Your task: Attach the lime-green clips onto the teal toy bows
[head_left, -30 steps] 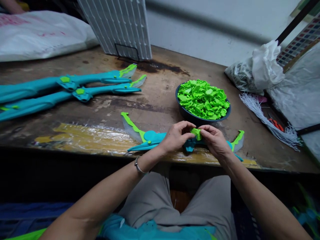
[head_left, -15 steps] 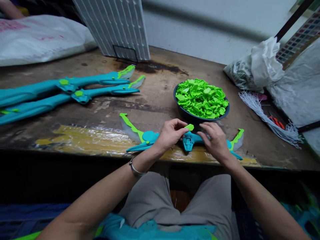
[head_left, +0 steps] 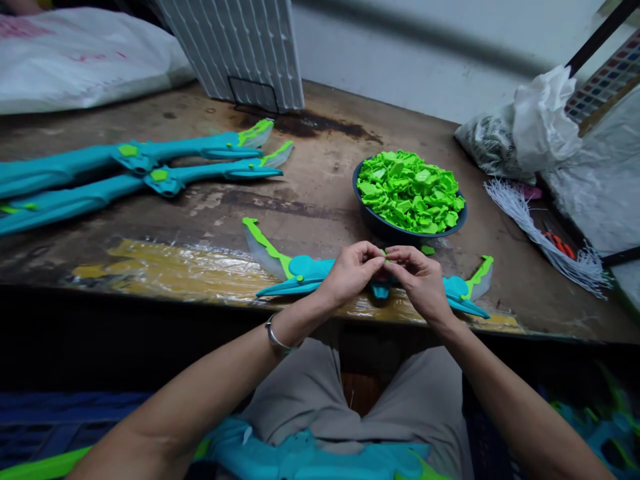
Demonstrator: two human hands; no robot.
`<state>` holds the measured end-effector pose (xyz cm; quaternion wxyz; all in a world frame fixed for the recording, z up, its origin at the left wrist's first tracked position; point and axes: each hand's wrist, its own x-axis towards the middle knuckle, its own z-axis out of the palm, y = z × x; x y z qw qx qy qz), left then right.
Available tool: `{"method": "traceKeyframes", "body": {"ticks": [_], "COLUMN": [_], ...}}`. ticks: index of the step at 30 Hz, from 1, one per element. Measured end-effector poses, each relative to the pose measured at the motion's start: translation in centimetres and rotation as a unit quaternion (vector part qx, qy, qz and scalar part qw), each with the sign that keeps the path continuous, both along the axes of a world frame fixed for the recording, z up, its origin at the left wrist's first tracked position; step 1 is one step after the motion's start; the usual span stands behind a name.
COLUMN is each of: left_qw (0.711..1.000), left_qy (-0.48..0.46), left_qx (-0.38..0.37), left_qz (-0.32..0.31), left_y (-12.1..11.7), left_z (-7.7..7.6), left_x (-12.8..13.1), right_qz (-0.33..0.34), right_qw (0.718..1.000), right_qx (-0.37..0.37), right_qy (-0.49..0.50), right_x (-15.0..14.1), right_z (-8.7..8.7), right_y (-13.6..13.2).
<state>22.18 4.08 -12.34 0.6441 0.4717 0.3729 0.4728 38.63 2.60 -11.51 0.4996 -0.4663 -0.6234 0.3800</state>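
Observation:
A teal toy bow (head_left: pixel 305 272) with green tips lies along the table's near edge. My left hand (head_left: pixel 350 275) and my right hand (head_left: pixel 419 280) meet over its middle, fingers pinched together on a small green plastic piece (head_left: pixel 385 253) that is mostly hidden between them. Just behind stands a dark bowl (head_left: pixel 380 227) heaped with the same green pieces (head_left: pixel 410 191). One loose green piece (head_left: pixel 427 250) lies on the table beside the bowl.
Two more teal bows (head_left: pixel 150 170) lie at the left. A white ribbed panel (head_left: pixel 240 50) leans at the back, a white sack (head_left: pixel 75 57) at far left. Plastic bags (head_left: pixel 525 140), white strings (head_left: pixel 540 233) and red scissors (head_left: pixel 557 245) are at the right. More teal parts (head_left: pixel 310 460) sit below my lap.
The green piece, first held by both hands and then in my left fingertips with the right hand apart, is again pinched between both hands over the bow's centre.

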Motion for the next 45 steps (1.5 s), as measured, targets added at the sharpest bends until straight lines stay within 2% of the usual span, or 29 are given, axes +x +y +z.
{"method": "traceKeyframes", "body": {"ticks": [1,3,4,5,8,10,12,14,17,26,34,39,45], "left_qw": [0.999,0.984,0.962,0.929,0.816,0.773,0.756,0.751,0.751,0.760,0.766,0.763,0.749], "left_qy": [0.029,0.137,0.207,0.278,0.428,0.474,0.494,0.498,0.496,0.519,0.520,0.513,0.522], "left_qx": [0.019,0.111,0.177,0.245,0.387,0.422,0.430,0.434,0.435,0.391,0.377,0.392,0.405], "left_qz": [-0.018,-0.027,-0.010,0.011,0.035,0.013,0.006,0.018,0.027,-0.006,-0.019,-0.035,-0.036], "left_y": [-0.1,-0.2,-0.3,-0.4,-0.8,-1.0,-1.1,-1.3,-1.3,-1.3,-1.1,-1.2,-1.1], "left_z": [0.1,0.4,0.5,0.5,0.1,-0.4,-0.9,-1.2,-1.2,-0.5,-0.3,-0.2,-0.1], "left_x": [-0.4,-1.3,-1.9,-2.4,-3.5,-3.7,-3.6,-3.4,-3.3,-3.3,-3.3,-3.5,-3.5], "right_qz": [0.003,0.000,-0.005,-0.011,-0.016,-0.008,-0.001,0.003,0.006,0.040,0.029,-0.002,0.011], "right_qw": [1.000,1.000,1.000,0.999,0.992,0.978,0.953,0.926,0.900,0.863,0.864,0.881,0.896], "right_qx": [-0.006,-0.008,-0.003,0.007,0.055,0.113,0.186,0.248,0.294,0.365,0.382,0.369,0.352], "right_qy": [0.000,-0.012,-0.024,-0.041,-0.111,-0.175,-0.238,-0.285,-0.322,-0.345,-0.327,-0.297,-0.271], "right_x": [0.1,0.4,0.7,0.9,1.6,1.9,1.9,1.6,1.1,0.4,0.6,0.8,0.8], "right_z": [-0.1,-0.2,-0.3,-0.4,-0.8,-1.2,-1.6,-1.8,-1.9,-1.2,-2.2,-3.0,-2.8], "right_y": [-0.1,-0.6,-0.8,-1.1,-1.7,-2.0,-2.0,-1.9,-1.7,-1.6,-1.6,-1.6,-1.4]}}
